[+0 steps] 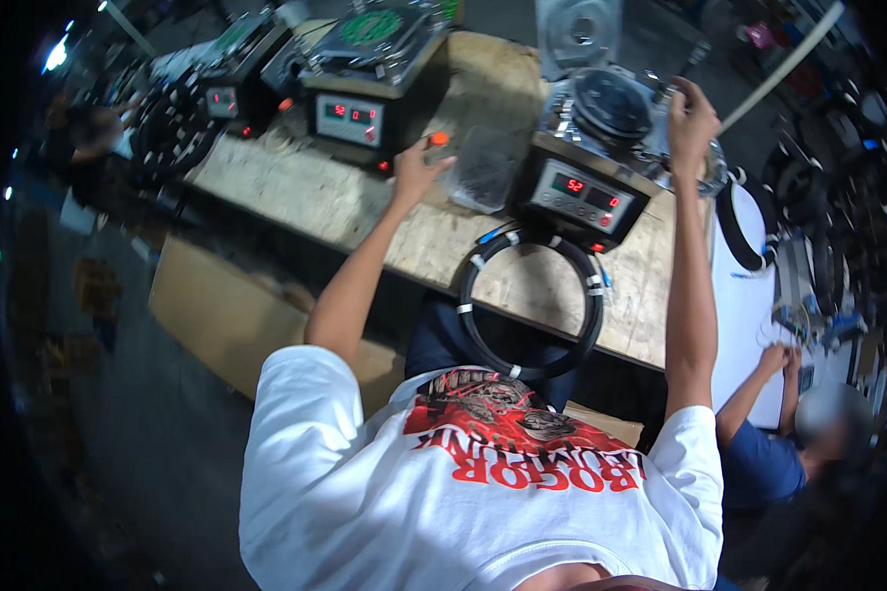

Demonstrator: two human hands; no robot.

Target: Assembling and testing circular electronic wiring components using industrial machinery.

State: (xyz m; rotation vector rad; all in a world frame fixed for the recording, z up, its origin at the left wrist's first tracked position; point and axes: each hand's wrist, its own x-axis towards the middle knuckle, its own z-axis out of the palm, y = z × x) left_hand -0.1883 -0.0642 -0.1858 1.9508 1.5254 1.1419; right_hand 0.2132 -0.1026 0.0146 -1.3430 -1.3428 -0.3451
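In the head view, an orange-capped item (439,139) sits right at the left hand's (419,169) fingertips, above the bench (276,187), just left of a clear container (480,169); its long axis is hidden. Those fingers curl partly open around it; a firm grip cannot be told. The right hand (693,123), nearer the machine's (581,202) black disc (611,103), has bent fingers at its right rear, their hold unclear.

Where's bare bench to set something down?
Bare bench: left of the left forearm, in front of the middle machine; between the coil and right forearm; behind the clear container. Crowded: between left hand and right machine, around the clear container.
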